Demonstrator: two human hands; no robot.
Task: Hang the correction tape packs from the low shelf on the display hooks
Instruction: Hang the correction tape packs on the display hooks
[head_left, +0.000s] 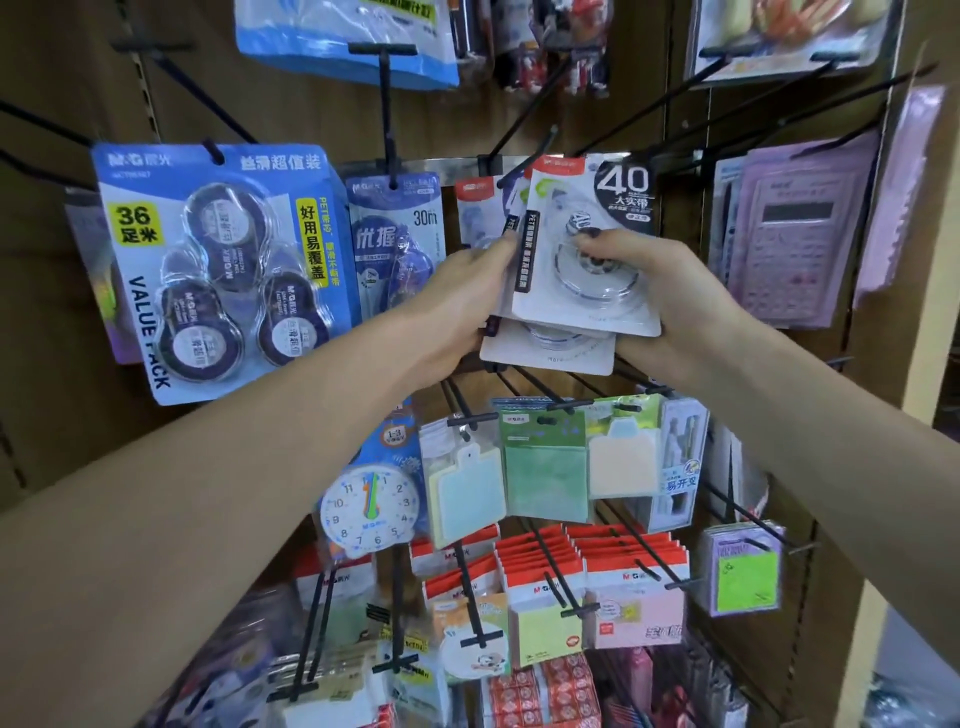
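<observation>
Seen in the middle of the frame: two hands raised side by side against a brown display board, both clamped on the same small stack of correction tape packs (582, 260), at least two white cards overlapping, the front one marked 40 and a second peeking out below it. Left hand (457, 306) gripped the stack's left edge, fingertips curled over the front card's black side strip; right hand (660, 291) gripped the right edge, thumb and dark-nailed fingers pressed on the clear round blister. Held with their tops up against a black display hook (524, 156) slanting out from the metal rail at upper centre; whether the hook passed through the cards' holes could not be told. Hung just behind the stack, on the same rail: more red-topped tape cards (475, 208), count unclear. Left of centre: one narrow blue 30m pack (397, 234) on its own hook, and further left one large blue value pack (218, 270) with three round tape dispensers. At far right: a pink calculator pack (789, 244). Below the hands: one toy clock (369, 512), three sticky-note packs (545, 462) in blue, green and cream, and lower still rows of red-topped note pads (587, 577) on black pegs
</observation>
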